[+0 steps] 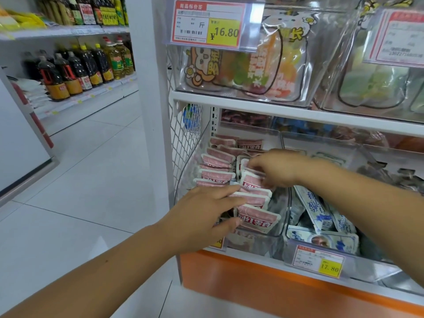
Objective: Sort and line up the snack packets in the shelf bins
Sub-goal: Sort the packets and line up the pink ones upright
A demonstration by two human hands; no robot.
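A price tag (pixel 329 265) reading 17.80 is seen nearest, below blue-and-white packets (pixel 321 216). In the clear bin (pixel 283 210) beside them, pink packets (pixel 254 216) with red characters are stood in rows; the left grip (pixel 206 212) is laid on them, fingers straight, and one is pinched by the curled right grip (pixel 275 168). Farther up, ¥16.80 is shown on another tag (pixel 213 25).

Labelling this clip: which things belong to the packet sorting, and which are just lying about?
In the job: left hand, right hand, pink packets, clear bin.
Just around: oil bottles, price tag, candy bags above.
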